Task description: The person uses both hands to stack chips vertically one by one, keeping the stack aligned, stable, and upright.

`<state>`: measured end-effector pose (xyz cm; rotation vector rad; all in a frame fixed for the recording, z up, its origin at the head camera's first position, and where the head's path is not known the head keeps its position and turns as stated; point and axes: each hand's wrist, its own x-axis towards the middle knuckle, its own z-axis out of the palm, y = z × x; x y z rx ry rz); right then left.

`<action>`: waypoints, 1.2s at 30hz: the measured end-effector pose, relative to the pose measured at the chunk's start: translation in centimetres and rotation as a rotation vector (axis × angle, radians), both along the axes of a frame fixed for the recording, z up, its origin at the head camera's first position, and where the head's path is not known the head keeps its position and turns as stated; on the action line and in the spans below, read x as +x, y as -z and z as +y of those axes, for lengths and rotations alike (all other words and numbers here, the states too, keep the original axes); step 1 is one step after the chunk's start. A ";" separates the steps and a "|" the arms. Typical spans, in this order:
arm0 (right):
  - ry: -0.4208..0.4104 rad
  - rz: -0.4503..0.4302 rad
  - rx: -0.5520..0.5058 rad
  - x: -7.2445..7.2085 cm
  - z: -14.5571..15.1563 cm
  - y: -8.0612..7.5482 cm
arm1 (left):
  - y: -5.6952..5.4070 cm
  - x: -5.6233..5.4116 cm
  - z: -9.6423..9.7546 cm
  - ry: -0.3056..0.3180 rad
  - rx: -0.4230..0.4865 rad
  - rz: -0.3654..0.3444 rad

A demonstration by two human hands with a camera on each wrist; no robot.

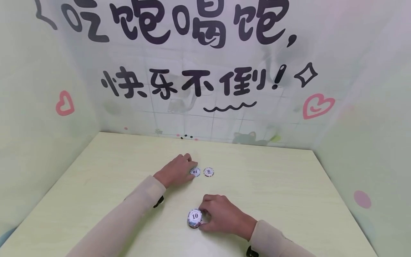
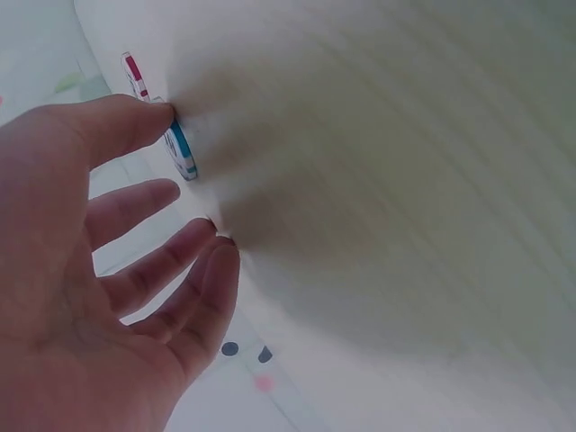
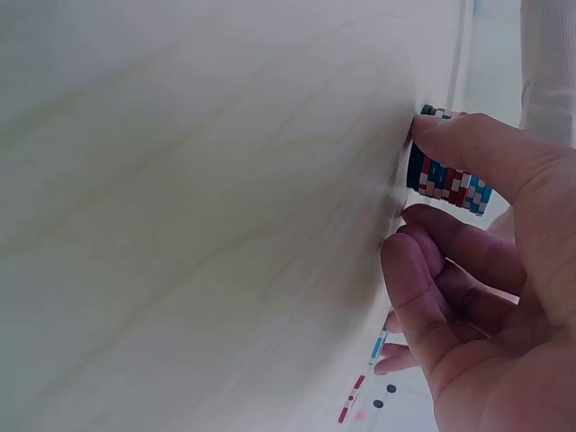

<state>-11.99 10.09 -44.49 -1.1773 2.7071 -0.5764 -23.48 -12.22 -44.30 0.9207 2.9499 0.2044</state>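
My left hand (image 1: 177, 171) is at a blue-edged poker chip (image 1: 195, 172) marked 10 that lies flat on the table. Thumb and index finger pinch this chip by opposite edges; the other fingers are loosely bent. Beside it, to the right, lies a red-edged chip (image 1: 208, 172) marked 100. Nearer to me, my right hand (image 1: 224, 216) holds the side of an upright stack of poker chips (image 1: 194, 217) between thumb and fingers. A 10 chip tops the stack, and the right wrist view shows blue, red and dark edges in the stack (image 3: 447, 184).
A pale wood-look table (image 1: 273, 185) carries everything. Behind it rises a printed back wall (image 1: 199, 117) with dark lettering, and side walls (image 1: 372, 142) flank it. Dark bands (image 1: 159, 201) show at the wrists.
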 end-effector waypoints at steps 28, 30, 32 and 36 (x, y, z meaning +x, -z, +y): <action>-0.016 0.037 -0.033 0.2 0.0 0.2 | -0.6 0.5 0.2 -0.039 0.070 -0.116; -0.014 0.033 -0.036 0.2 0.0 0.2 | -0.6 0.7 0.0 -0.046 0.075 -0.118; -0.011 0.027 -0.032 0.2 0.0 0.1 | -0.5 0.8 -0.2 -0.048 0.080 -0.113; 0.002 0.017 -0.014 0.2 -0.1 0.1 | -0.4 1.2 -0.6 -0.047 0.094 -0.097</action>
